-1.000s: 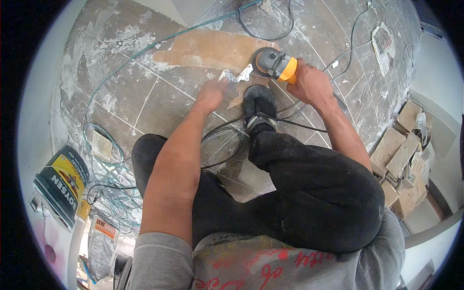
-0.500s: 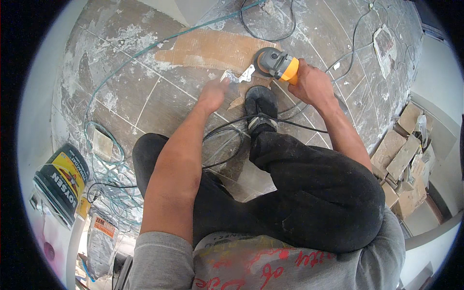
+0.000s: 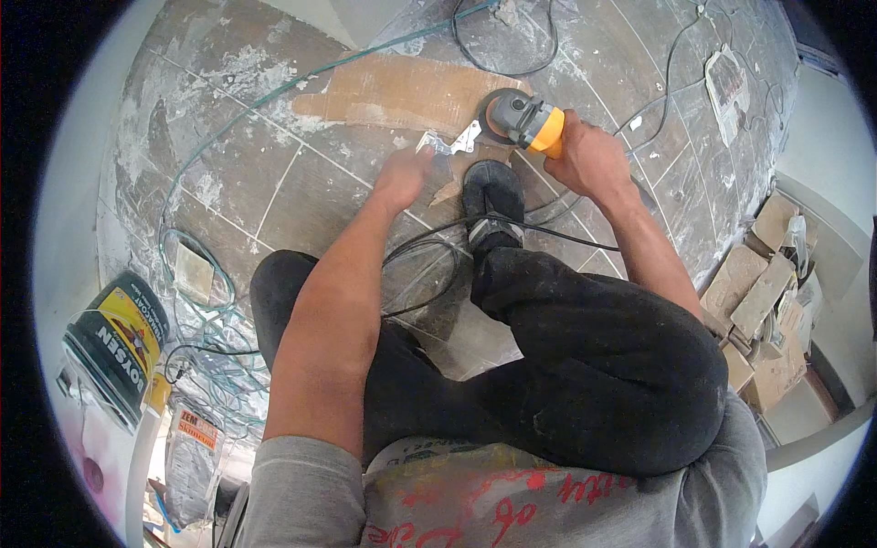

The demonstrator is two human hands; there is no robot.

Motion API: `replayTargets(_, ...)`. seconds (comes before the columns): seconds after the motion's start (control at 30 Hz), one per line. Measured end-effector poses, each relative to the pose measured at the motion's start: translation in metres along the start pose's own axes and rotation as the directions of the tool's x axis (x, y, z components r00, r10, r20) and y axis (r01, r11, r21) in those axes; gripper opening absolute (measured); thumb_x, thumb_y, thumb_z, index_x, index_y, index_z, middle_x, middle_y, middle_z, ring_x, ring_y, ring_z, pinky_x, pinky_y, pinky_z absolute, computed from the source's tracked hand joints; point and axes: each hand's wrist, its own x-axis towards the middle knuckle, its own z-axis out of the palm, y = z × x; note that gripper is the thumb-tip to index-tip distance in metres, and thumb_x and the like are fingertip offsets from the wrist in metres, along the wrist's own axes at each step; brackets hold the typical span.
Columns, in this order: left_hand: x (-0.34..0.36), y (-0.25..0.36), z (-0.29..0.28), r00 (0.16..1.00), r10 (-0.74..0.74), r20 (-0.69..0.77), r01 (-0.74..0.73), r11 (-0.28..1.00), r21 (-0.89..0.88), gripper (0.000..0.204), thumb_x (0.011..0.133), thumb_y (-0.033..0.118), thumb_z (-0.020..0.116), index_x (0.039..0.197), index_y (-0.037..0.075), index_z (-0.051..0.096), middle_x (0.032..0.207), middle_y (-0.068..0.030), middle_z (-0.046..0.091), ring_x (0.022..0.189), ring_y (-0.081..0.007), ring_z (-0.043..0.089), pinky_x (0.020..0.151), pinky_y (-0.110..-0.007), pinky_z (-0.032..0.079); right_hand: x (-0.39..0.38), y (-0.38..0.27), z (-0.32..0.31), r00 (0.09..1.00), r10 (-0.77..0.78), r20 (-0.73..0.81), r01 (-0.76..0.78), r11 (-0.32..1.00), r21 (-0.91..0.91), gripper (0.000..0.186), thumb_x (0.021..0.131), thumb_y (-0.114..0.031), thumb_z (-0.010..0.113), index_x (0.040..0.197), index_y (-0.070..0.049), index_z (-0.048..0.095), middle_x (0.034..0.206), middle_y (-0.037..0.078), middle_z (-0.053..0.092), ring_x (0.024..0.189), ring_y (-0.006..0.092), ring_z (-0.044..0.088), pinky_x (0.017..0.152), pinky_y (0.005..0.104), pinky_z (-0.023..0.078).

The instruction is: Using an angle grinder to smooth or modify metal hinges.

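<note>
My right hand (image 3: 589, 157) is wrapped round the yellow and grey body of an angle grinder (image 3: 541, 124). Its disc (image 3: 494, 117) faces the right end of a small silver metal bracket (image 3: 464, 140) with holes in it; whether the two touch I cannot tell. The bracket's left end is pinched in my left hand (image 3: 403, 177). Below both lies a flat piece of brown cardboard (image 3: 393, 89) on the tiled floor. My black shoe (image 3: 493, 189) rests just under the bracket and the disc.
Black cable (image 3: 548, 235) crosses over my shoe, and a green hose (image 3: 239, 119) runs along the left. A dark paint bucket (image 3: 119, 333) stands at left, near a plastic bag (image 3: 190, 447). Cardboard scraps (image 3: 763, 297) are heaped at right. White dust covers the tiles (image 3: 311, 196).
Hardly anything differs. The grinder and the bracket stay in place, with both hands keeping their hold.
</note>
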Motion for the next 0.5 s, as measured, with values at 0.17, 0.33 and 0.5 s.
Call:
replayTargets(0.17,0.0033,-0.0042,0.0024,0.999,0.034,-0.029,-0.032,0.999,0.037,0.047,0.099,0.044,0.05,0.076,0.004,0.054,0.066,-0.0029,0.05,0.062,-0.0148,0.046,0.059,-0.031,0.039,0.0013,0.0004,0.0003,1.0,0.019,0.006,-0.019,1.0,-0.011,0.047,0.072,-0.022,0.067,0.109,0.001,0.051,0.084,0.025,0.067,0.079,0.0423,0.066,0.072,0.0489,0.054)
replayTargets(0.33,0.0038,-0.0069,0.0051,0.998,-0.017,-0.06,0.018,1.0,0.018,0.048,0.099,0.045,0.049,0.075,0.004,0.054,0.066,-0.0033,0.051,0.062,-0.0153,0.046,0.06,-0.032,0.039,0.0011,0.0013,0.0006,1.0,-0.003,-0.009,0.003,1.0,-0.001,0.047,0.071,-0.021,0.067,0.11,0.001,0.051,0.084,0.024,0.067,0.079,0.0422,0.066,0.072,0.049,0.054)
replayTargets(0.5,0.0012,-0.0029,0.0039,0.999,-0.019,-0.05,0.02,1.0,0.008,0.046,0.099,0.044,0.05,0.076,0.004,0.054,0.066,-0.0026,0.051,0.062,-0.0147,0.045,0.059,-0.032,0.038,0.0009,0.0017,0.0002,1.0,-0.013,-0.005,0.013,1.0,0.003,0.045,0.071,-0.02,0.067,0.109,0.0,0.051,0.084,0.024,0.067,0.079,0.0422,0.066,0.071,0.049,0.054)
